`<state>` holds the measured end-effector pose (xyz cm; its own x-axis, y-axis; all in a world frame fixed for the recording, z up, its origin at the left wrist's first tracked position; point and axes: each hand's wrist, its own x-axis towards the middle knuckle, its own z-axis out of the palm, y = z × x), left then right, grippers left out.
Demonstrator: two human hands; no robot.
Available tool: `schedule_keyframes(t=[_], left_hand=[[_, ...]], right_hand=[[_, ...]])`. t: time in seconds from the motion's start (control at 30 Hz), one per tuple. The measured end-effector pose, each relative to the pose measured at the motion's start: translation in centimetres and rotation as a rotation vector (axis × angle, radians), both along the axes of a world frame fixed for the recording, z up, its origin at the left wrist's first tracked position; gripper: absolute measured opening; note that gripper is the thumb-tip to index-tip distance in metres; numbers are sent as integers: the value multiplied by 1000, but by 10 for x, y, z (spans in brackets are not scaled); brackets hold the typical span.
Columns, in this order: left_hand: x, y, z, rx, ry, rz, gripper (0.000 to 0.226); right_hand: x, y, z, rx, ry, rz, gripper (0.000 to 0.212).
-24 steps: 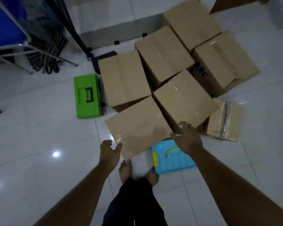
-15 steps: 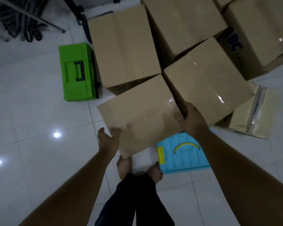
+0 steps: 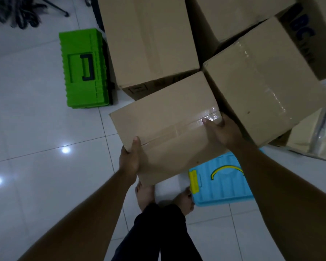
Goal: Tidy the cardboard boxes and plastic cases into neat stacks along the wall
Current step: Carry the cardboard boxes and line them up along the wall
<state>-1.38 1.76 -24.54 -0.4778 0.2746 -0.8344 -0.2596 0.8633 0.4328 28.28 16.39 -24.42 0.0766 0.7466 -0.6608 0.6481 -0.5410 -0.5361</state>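
From my nearest box: toolbox at 10 o'clock, flat case at 5, carton at 12, second carton at 2.

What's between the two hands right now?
In the head view, one taped cardboard box spans the gap: left hand grips its near corner, right hand its right edge.

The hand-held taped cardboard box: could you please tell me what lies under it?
White floor tiles, two bare feet and part of a light-blue plastic case show below it; the rest is covered.
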Motion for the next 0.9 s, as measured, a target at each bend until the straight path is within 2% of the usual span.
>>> schedule_keyframes(t=[0.1, 0.23, 0.33, 0.47, 0.6, 0.8, 0.9], left_hand=[[0, -5, 28, 23, 35, -22, 67], [-6, -12, 86, 57, 148, -54, 64], [-15, -21, 135, 66, 241, -63, 66], [-24, -27, 202, 58, 377, -121, 68], [-28, -37, 289, 60, 489, -230, 65], [-27, -44, 408, 96, 564, -356, 72], [-23, -40, 459, 165, 544, -434, 72]], right_hand=[[0, -11, 24, 18, -5, -23, 78], [-11, -28, 75, 49, -49, -50, 73], [-22, -46, 126, 116, -93, -84, 78], [-35, -75, 197, 207, -160, -155, 72], [-39, -105, 279, 205, -224, -230, 79], [-35, -144, 404, 205, -249, -257, 73], [-24, -162, 461, 207, -239, -300, 68]])
